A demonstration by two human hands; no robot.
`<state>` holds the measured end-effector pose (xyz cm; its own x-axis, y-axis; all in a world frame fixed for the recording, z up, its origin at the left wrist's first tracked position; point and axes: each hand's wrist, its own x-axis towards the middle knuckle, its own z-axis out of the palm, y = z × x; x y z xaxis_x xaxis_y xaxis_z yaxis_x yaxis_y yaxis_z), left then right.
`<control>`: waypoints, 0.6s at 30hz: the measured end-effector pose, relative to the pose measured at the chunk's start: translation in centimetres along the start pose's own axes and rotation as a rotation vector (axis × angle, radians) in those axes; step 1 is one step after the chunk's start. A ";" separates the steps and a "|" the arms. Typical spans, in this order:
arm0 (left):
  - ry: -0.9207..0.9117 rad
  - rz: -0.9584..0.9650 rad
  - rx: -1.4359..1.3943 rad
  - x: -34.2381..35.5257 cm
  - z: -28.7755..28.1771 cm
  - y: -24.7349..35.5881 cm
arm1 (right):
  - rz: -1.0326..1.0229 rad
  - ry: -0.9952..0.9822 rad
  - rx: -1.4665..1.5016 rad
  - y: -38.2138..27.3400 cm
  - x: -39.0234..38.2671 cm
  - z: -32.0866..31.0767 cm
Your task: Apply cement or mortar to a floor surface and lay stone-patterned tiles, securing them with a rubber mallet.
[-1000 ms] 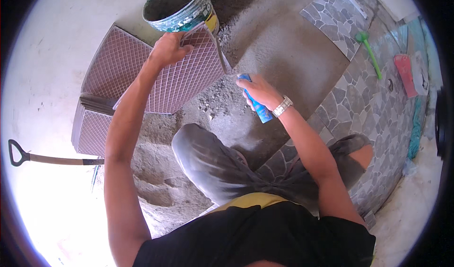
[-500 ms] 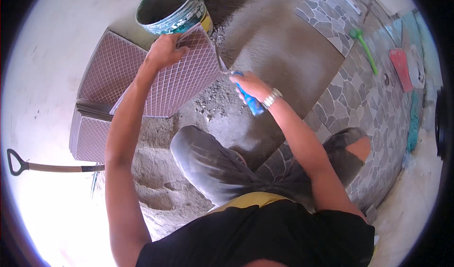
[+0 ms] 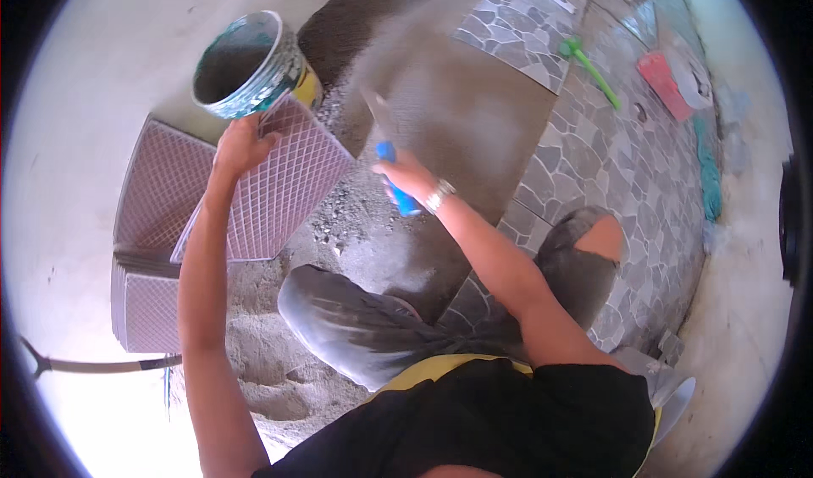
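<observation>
My left hand point(image 3: 244, 146) grips the upper edge of a square tile point(image 3: 288, 173), tilted so that its reddish-brown ridged back faces me. In my right hand point(image 3: 408, 177) is a trowel point(image 3: 398, 192), held by its blue handle. The trowel's blade is smeared by motion and points up and away over the grey mortar bed, apart from the tile. Behind the held tile, more tiles point(image 3: 161, 182) of the same kind lean against the wall. A mortar-stained bucket point(image 3: 292, 67) stands just beyond my left hand.
Grey stone-pattern tiles point(image 3: 584, 148) cover the floor at the right. On them lie a green mallet point(image 3: 597, 76) and a red tool point(image 3: 665, 84). Damp mortar point(image 3: 474, 97) spreads across the middle, with loose crumbs beside the held tile. A shovel handle point(image 3: 102, 365) reaches in at the left.
The trowel has come away from the tile's right edge, its blade now out over the mortar. My left hand still holds the tile. The whole view has shifted.
</observation>
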<state>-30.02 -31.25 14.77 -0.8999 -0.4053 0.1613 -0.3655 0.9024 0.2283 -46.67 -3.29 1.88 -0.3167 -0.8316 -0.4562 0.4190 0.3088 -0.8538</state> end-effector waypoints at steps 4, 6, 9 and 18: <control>-0.172 -0.095 0.033 3.5 1.0 0.2 | -0.040 0.119 -0.125 0.5 -4.7 2.8; -0.241 -0.180 0.043 3.7 0.8 1.2 | -0.060 0.068 -0.126 -1.7 -6.0 5.4; -0.197 -0.177 0.002 2.9 0.5 0.9 | -0.117 0.066 -0.199 -1.3 -5.9 8.9; -0.147 -0.189 0.037 2.4 0.1 0.4 | -0.120 0.112 -0.260 -2.1 -6.7 11.9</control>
<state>-32.34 -31.79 15.17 -0.8384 -0.5445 -0.0232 -0.5371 0.8181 0.2057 -35.27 -3.89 9.77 -0.4490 -0.8175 -0.3607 0.1454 0.3315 -0.9322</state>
